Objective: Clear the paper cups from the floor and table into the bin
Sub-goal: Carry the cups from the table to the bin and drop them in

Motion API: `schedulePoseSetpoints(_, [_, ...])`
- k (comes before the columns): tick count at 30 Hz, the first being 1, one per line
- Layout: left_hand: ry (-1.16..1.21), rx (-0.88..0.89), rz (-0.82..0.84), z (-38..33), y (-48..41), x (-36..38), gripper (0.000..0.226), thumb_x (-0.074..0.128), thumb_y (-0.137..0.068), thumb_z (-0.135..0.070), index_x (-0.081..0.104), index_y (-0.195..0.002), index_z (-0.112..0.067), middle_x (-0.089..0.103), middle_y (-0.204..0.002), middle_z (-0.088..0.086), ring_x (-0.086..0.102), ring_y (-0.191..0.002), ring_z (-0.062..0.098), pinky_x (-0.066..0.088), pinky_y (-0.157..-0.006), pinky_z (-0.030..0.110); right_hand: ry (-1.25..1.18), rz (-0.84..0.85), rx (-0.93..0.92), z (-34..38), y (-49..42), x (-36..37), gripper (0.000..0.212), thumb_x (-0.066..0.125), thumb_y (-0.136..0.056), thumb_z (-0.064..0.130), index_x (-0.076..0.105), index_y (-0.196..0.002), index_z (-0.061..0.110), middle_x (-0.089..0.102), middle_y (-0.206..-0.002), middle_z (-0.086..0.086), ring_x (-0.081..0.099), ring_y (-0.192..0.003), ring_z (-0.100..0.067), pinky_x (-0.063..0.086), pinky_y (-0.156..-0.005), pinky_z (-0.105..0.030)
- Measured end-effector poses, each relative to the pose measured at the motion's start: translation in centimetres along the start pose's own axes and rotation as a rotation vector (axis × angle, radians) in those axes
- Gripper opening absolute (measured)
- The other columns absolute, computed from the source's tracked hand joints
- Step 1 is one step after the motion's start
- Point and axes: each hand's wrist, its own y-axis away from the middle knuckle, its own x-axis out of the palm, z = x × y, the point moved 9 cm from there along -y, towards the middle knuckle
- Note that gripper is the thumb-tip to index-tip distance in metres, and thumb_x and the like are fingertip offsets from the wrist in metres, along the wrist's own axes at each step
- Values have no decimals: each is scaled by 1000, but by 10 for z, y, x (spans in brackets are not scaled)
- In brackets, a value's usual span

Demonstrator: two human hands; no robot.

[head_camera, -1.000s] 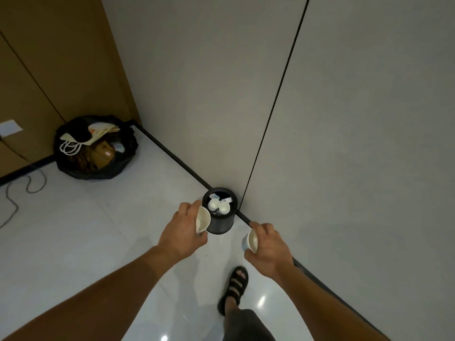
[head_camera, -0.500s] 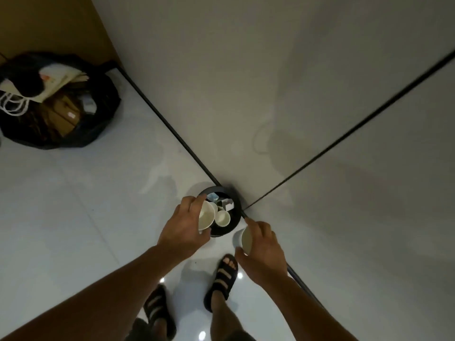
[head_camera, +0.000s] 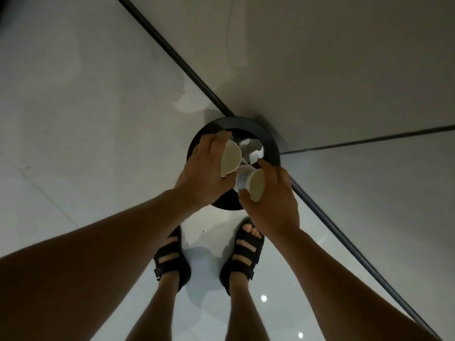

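Note:
A round black bin (head_camera: 268,136) stands on the floor against the wall, directly below me. My left hand (head_camera: 204,173) grips a white paper cup (head_camera: 230,157) over the bin's left half, mouth turned right. My right hand (head_camera: 270,200) holds a second paper cup (head_camera: 254,187) over the bin's near right edge, mouth facing right. Between the two cups another cup's rim (head_camera: 242,169) and crumpled white paper (head_camera: 253,150) lie inside the bin.
The pale wall (head_camera: 344,70) rises right behind the bin, with a dark skirting strip (head_camera: 172,55) along its foot and a dark vertical joint (head_camera: 369,140). My sandalled feet (head_camera: 243,252) stand on the glossy white floor (head_camera: 73,143) just short of the bin.
I have stepped and leaned closer, so the bin fills more of the view. Both hands have moved over its opening. The black bag at the left has left the view.

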Motion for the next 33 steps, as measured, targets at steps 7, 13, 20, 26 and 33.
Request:
schedulePoseSetpoints(7, [-318, 76, 74, 29, -13, 40, 83, 80, -68, -23, 41, -140, -9, 49, -129, 20, 51, -114, 38, 45, -90, 46, 68, -46, -39, -11, -21, 33, 73, 70, -79, 47, 40, -141, 21, 52, -127, -3, 55, -112, -23, 49, -83, -30])
schedulePoseSetpoints(13, [-590, 266, 123, 39, -12, 61, 84, 64, -74, -50, 38, -143, -9, 46, -137, 20, 42, -128, 39, 33, -103, 54, 229, -111, -128, -7, -20, 52, 76, 69, -83, 45, 41, -145, 10, 47, -143, -13, 46, -129, -34, 47, -100, -45])
schedulePoseSetpoints(20, [-623, 348, 77, 59, -2, 74, 80, 35, -90, -63, 22, -151, -13, 15, -158, 16, 7, -147, 36, 15, -113, 60, 284, -125, -90, -18, -24, 76, 81, 62, -86, 48, 23, -151, 20, 30, -157, -8, 25, -145, -32, 27, -112, -48])
schedulePoseSetpoints(26, [-636, 310, 128, 65, -2, 76, 87, 32, -87, -67, 11, -153, -16, 9, -159, 15, 2, -147, 35, 10, -115, 59, 250, -54, -69, -20, -22, 76, 86, 62, -84, 50, 20, -153, 23, 25, -159, -4, 21, -146, -29, 21, -114, -44])
schedulePoseSetpoints(33, [-563, 236, 173, 18, 6, 18, 89, 40, -80, -66, 13, -151, -19, 20, -156, 16, 13, -145, 39, 27, -107, 62, 190, -17, -34, -1, 9, 15, 93, 62, -81, 61, 14, -153, 29, 27, -157, -4, 23, -146, -29, 30, -112, -49])
